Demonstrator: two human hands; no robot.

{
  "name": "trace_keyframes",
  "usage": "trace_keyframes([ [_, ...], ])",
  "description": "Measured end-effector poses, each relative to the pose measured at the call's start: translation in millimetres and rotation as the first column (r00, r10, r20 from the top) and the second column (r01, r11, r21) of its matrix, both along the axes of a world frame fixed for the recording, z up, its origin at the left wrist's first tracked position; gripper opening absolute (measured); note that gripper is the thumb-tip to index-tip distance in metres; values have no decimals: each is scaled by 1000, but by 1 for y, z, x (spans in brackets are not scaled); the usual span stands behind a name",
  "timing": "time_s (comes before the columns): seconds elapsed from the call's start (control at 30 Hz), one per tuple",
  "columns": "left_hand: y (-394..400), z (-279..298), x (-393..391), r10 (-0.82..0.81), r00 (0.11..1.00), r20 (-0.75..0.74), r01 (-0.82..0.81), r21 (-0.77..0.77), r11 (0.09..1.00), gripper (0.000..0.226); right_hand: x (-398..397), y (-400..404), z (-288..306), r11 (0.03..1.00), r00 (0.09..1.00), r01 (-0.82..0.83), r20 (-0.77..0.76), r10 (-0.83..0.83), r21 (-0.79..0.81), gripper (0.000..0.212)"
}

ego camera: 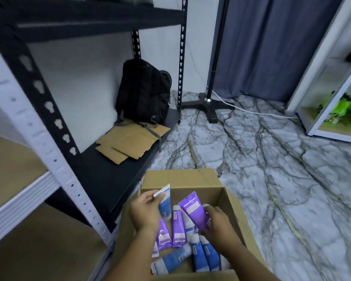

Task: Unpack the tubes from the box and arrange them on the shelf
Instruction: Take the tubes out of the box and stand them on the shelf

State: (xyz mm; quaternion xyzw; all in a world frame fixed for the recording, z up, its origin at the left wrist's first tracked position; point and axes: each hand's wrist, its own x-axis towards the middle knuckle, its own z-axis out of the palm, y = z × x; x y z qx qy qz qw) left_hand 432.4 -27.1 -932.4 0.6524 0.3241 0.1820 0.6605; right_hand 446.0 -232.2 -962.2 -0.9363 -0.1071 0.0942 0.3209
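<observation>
1. Clearly early on, in the head view: the left hand (145, 212) is pinching a blue tube (165, 201) and the right hand (218, 224) is gripping a purple tube (194, 210), fingers curled, over the box (229, 207).
2. Many tubes are lying inside; no tubes are showing on the black shelf (101, 175).

Count, head view: 1 cardboard box (190, 180), open. Purple tubes: 3, with 1 (194, 209) held up and 2 (178, 228) lying in the box. Blue tubes: at least 5 visible, 1 (165, 203) held up; some partly hidden. Hands: 2. Backpack (143, 92): 1.

Left hand (147, 211), right hand (218, 224) gripping
</observation>
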Motion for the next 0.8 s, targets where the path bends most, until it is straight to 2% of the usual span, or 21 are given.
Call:
trace_keyframes([
  [0.13,11,56,-34,-12,992,127,8,31,999,15,-19,8,49,994,994,34,99,-45,103,37],
  [0.37,39,149,-92,-77,963,260,25,198,980,13,-46,49,140,976,976,-40,217,-7,213,41],
  [0.57,66,222,-135,-39,919,393,-95,314,945,14,-75,97,211,928,948,-134,317,18,347,50],
  [0.67,88,254,-154,7,895,447,-166,318,934,13,-87,126,243,889,937,-209,345,62,408,55],
  [0.8,116,289,-183,40,867,498,-249,361,899,16,-102,170,271,846,917,-290,382,113,447,50],
])
